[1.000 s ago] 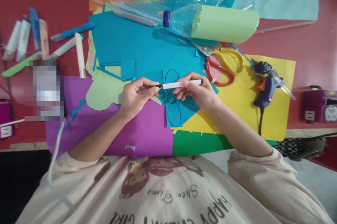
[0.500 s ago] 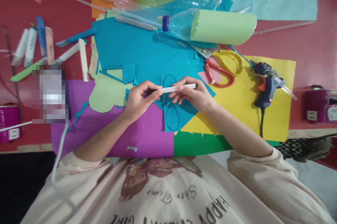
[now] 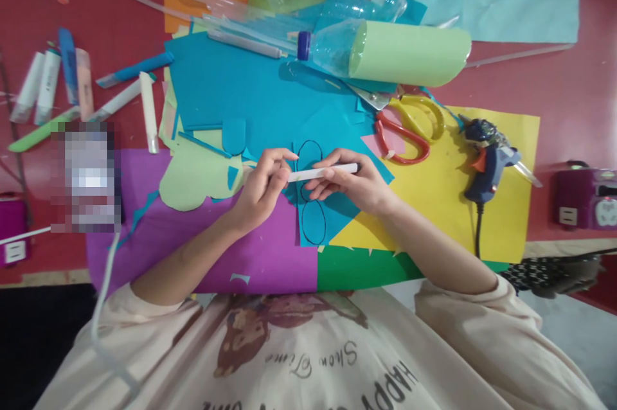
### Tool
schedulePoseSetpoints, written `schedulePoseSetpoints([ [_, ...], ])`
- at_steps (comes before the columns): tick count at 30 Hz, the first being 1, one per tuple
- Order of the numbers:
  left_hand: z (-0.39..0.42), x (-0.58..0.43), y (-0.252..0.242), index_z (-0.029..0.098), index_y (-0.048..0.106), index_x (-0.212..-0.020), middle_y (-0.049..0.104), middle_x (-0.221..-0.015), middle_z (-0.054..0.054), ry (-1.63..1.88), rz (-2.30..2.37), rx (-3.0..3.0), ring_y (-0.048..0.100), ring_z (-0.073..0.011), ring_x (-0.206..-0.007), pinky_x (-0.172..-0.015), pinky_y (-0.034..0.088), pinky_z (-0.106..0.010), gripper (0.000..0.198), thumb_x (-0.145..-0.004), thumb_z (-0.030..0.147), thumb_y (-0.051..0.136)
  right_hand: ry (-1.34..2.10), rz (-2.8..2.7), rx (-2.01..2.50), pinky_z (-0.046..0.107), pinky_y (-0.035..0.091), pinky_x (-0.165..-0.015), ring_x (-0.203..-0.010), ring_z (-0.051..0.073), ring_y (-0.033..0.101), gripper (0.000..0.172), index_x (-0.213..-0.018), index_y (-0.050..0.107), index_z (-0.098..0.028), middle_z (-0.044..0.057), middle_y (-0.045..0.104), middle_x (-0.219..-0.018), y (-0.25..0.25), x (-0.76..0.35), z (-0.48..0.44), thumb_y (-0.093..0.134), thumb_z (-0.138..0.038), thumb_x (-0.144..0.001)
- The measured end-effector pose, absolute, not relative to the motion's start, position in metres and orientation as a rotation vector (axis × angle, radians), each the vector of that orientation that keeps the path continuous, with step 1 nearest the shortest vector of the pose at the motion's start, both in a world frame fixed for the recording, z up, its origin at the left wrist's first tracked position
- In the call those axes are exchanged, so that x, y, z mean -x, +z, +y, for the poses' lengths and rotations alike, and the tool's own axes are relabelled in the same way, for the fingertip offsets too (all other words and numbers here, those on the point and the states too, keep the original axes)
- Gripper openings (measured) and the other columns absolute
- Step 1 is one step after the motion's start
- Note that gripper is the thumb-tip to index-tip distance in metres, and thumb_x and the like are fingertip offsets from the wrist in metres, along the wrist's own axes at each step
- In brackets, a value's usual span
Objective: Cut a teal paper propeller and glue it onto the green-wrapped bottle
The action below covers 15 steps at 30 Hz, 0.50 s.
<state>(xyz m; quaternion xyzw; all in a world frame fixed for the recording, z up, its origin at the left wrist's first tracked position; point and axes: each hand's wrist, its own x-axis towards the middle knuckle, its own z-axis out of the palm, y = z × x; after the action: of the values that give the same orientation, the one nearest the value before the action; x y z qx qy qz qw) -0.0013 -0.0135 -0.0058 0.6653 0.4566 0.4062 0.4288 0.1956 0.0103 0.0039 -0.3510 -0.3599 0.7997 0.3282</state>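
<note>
A white marker pen (image 3: 313,174) lies level between my two hands, above blue paper. My right hand (image 3: 354,180) is closed around its barrel near the right end, with a dark tip showing past the fingers. At the other end my left hand (image 3: 265,185) pinches the pen with thumb and bent fingers, its index finger lifted; that end is hidden in the grip. Under the pen, a blue paper piece (image 3: 337,214) carries drawn black outlines, among them an oval near its lower edge. My right hand partly covers the drawing.
Scissors (image 3: 407,133) and a glue gun (image 3: 489,172) lie to the right, near yellow paper (image 3: 506,223). A green-wrapped bottle (image 3: 409,53) lies beyond the hands. Several markers (image 3: 48,85) and a phone (image 3: 91,178) with a cable are at left. Purple paper (image 3: 270,249) covers the near side.
My left fingers have closed over the pen's dark left end, which showed before. The left index finger has lifted off the pen. The view has shifted slightly.
</note>
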Motion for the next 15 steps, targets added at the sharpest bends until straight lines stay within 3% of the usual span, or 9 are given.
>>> schedulePoseSetpoints([
  [3, -0.013, 0.006, -0.002, 0.023, 0.056, -0.108, 0.047, -0.059, 0.005, 0.949, 1.135, -1.708, 0.046, -0.0099, -0.048, -0.046, 0.038, -0.023, 0.03, -0.098, 0.047, 0.041, 2.058, -1.016, 0.915, 0.022, 0.059, -0.049, -0.056, 0.015, 0.072, 0.042, -0.089, 0.06, -0.017, 0.003, 0.076, -0.074, 0.004, -0.2, 0.014, 0.079, -0.051, -0.071],
  [7, -0.005, 0.023, -0.004, 0.025, 0.06, -0.112, 0.06, -0.07, 0.001, 1.103, 1.376, -1.762, 0.057, -0.0116, -0.058, -0.056, 0.047, -0.024, 0.03, -0.099, 0.044, 0.04, 1.775, -1.21, 1.03, 0.021, 0.054, -0.046, -0.054, 0.012, 0.068, 0.046, -0.099, 0.057, -0.021, 0.001, 0.073, -0.077, 0.002, -0.208, 0.017, 0.069, -0.06, -0.078],
  [9, 0.002, 0.032, -0.005, 0.027, 0.057, -0.122, 0.067, -0.1, -0.006, 1.187, 1.518, -1.828, 0.066, -0.0182, -0.09, -0.08, 0.053, -0.031, 0.036, -0.098, 0.048, 0.04, 1.492, -1.393, 1.144, 0.025, 0.056, -0.056, -0.066, 0.014, 0.07, 0.039, -0.1, 0.057, -0.023, 0.002, 0.071, -0.082, 0.0, -0.21, 0.019, 0.064, -0.058, -0.083],
  [11, 0.006, 0.036, -0.005, 0.03, 0.054, -0.128, 0.059, -0.13, -0.009, 1.171, 1.571, -1.953, 0.054, -0.0253, -0.125, -0.104, 0.045, -0.039, 0.043, -0.094, 0.054, 0.046, 1.186, -1.626, 1.222, 0.034, 0.058, -0.074, -0.084, 0.019, 0.07, 0.031, -0.102, 0.059, -0.024, 0.005, 0.072, -0.093, -0.004, -0.212, 0.02, 0.062, -0.05, -0.087],
  [13, 0.007, 0.035, -0.004, 0.031, 0.055, -0.129, 0.054, -0.139, -0.009, 1.092, 1.568, -2.026, 0.047, -0.0273, -0.133, -0.11, 0.04, -0.042, 0.042, -0.094, 0.053, 0.047, 0.952, -1.874, 1.242, 0.045, 0.054, -0.092, -0.104, 0.026, 0.066, 0.03, -0.111, 0.06, -0.023, 0.009, 0.07, -0.11, -0.008, -0.213, 0.02, 0.061, -0.044, -0.088],
  [15, 0.004, 0.031, -0.003, 0.03, 0.058, -0.125, 0.057, -0.137, -0.009, 0.987, 1.508, -2.106, 0.05, -0.0273, -0.13, -0.11, 0.04, -0.045, 0.036, -0.095, 0.047, 0.045, 0.821, -2.083, 1.225, 0.052, 0.047, -0.101, -0.117, 0.031, 0.059, 0.042, -0.124, 0.056, -0.022, 0.013, 0.066, -0.124, -0.012, -0.212, 0.02, 0.062, -0.041, -0.087],
])
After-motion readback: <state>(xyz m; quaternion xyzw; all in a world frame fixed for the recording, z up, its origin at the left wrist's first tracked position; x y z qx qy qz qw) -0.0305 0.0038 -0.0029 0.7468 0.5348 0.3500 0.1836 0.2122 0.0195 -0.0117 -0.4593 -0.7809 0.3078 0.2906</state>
